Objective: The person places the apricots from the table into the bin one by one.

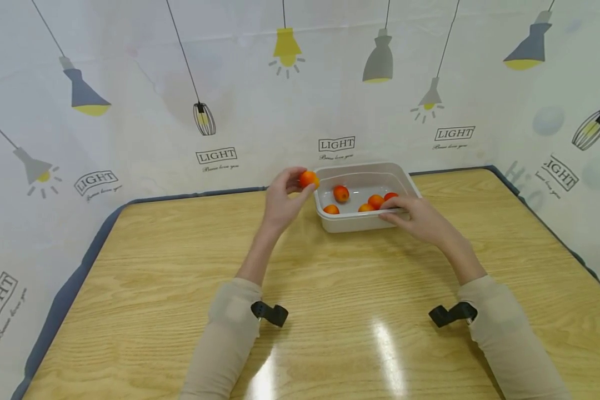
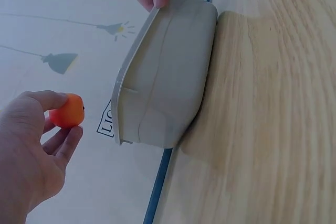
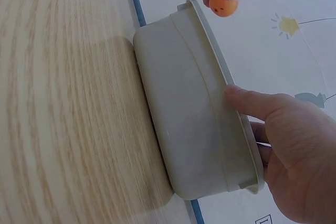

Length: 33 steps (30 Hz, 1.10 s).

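My left hand (image 1: 283, 201) pinches a small orange-red fruit (image 1: 308, 179) between thumb and fingers, raised beside the left end of a light grey plastic box (image 1: 352, 224). From the left wrist view, the same fruit (image 2: 68, 111) shows a small dark spot on its side. The right hand (image 1: 420, 219) grips the box's front rim near its right end, thumb outside and fingers over the inner side. Several more orange-red fruits (image 1: 341, 194) lie on the bottom of the box, some partly hidden behind its front wall.
The box stands on a wooden table (image 1: 180, 278) close to its back edge. Behind rises a pale cloth (image 1: 260, 111) printed with lamps. Black bands (image 1: 270, 314) are strapped on both sleeves.
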Motion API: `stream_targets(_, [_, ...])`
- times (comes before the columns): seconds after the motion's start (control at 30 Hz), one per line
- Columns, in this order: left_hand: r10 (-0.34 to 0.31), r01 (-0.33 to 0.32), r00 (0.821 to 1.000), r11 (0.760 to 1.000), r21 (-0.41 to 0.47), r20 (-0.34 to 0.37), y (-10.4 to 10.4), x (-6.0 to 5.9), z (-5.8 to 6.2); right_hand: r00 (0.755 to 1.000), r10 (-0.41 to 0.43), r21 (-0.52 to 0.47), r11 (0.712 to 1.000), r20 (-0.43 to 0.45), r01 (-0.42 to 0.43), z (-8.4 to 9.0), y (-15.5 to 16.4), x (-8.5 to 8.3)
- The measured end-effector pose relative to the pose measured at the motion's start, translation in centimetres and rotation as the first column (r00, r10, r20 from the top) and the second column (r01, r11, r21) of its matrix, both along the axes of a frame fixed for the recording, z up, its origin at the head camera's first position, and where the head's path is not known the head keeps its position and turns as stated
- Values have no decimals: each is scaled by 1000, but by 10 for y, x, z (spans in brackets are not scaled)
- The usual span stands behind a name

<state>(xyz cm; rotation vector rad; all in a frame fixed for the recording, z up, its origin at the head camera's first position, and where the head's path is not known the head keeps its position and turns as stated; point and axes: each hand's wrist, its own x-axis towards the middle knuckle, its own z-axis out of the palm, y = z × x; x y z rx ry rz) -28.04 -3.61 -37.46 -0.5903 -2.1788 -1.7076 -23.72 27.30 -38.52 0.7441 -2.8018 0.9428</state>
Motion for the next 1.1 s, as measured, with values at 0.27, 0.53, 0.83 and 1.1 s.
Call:
stream_targets(0.27, [-95, 95, 996, 994, -54, 1, 17, 10, 6, 1000, 3, -4, 1000, -3, -3, 0, -1, 0])
stream_targets(0.53, [-153, 154, 988, 977, -144, 19, 29, 15, 2, 1000, 1, 1, 1000, 6, -1, 1, -2, -1])
stream_targets(0.83, [-178, 180, 984, 969, -169, 25, 33, 20, 5, 1000, 3, -2, 1000, 11, -3, 1, -2, -1])
stream_targets(1.1, [-176, 178, 984, 962, -209, 29, 32, 21, 7, 1000, 2, -9, 1000, 13, -2, 0, -1, 0])
